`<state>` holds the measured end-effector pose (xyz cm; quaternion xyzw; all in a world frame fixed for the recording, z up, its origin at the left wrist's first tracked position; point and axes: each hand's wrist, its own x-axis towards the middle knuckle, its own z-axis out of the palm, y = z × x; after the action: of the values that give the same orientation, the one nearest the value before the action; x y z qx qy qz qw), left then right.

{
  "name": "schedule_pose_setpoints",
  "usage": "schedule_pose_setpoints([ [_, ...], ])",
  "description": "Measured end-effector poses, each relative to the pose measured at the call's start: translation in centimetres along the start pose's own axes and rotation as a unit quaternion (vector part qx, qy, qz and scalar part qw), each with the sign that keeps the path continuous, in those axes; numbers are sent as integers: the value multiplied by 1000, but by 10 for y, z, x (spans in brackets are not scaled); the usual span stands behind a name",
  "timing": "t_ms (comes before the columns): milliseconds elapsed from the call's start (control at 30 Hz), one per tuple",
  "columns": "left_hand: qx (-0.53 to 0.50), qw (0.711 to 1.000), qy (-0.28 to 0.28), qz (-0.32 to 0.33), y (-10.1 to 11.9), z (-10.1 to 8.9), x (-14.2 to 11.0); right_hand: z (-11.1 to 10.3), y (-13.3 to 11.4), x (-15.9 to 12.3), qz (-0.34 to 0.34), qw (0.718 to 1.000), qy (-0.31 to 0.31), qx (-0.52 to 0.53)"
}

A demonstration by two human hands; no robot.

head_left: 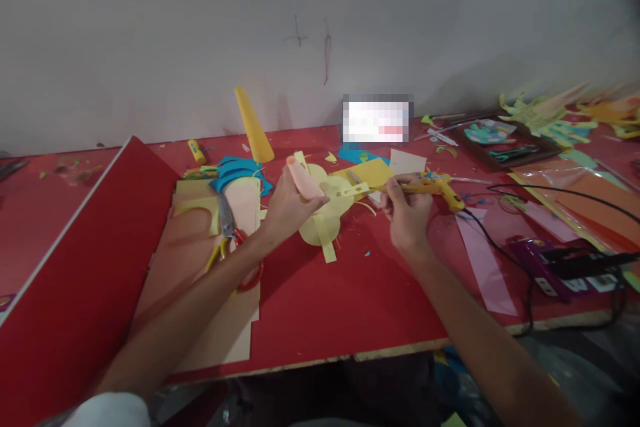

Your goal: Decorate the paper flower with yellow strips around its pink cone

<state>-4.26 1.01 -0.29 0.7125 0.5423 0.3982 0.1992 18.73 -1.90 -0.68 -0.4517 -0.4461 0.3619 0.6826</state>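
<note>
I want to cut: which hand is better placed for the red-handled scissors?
Left hand, likely: its forearm crosses over the scissors, though it holds a pink roll. Right hand, holding the glue gun, is farther.

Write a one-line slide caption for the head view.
Above a red table, left hand holding rolled peach paper, right hand on a corded yellow glue gun.

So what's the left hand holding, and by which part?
A peach, rolled paper piece. The left hand holds it along its side, thumb near the lower right end; exact contact of the other fingers can't be told.
</note>
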Motion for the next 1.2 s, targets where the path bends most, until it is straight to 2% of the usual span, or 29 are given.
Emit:
schedule_pose_setpoints([
  [67,11,1000,-16,17,-3,-2,-2,0,1,-1,0,1000,-12,-9],
  [200,6,996,70,61,-5,-19,-7,0,6,-3,4,1000,-20,-22],
  [233,2,994,69,89,-6,-25,-8,0,7,-4,6,999,-29,-25],
  [267,6,990,40,132,-7,-30,-9,1,8,-5,10,998,-45,-30],
  [333,34,973,-63,220,-11,-38,-11,3,10,-9,19,993,-107,-49],
  [400,71,950,-135,271,-18,-39,-14,5,12,-13,15,979,-186,-77],
  [467,124,932,-166,298,-26,-36,-19,9,15,-15,-10,963,-246,-107],
  [533,181,913,-181,318,-33,-33,-24,13,18,-15,-33,956,-265,-125],
  [633,223,900,-190,324,-41,-30,-30,19,21,-13,-6,947,-293,-131],
  [733,229,898,-216,308,-43,-29,-30,23,21,-11,55,918,-367,-139],
  [800,229,897,-229,301,-43,-28,-30,24,20,-11,62,906,-391,-151],
  [967,224,896,-224,311,-43,-26,-28,24,22,-12,34,901,-389,-190],
  [1200,225,893,-221,321,-46,-26,-28,24,24,-12,17,898,-397,-189],
])
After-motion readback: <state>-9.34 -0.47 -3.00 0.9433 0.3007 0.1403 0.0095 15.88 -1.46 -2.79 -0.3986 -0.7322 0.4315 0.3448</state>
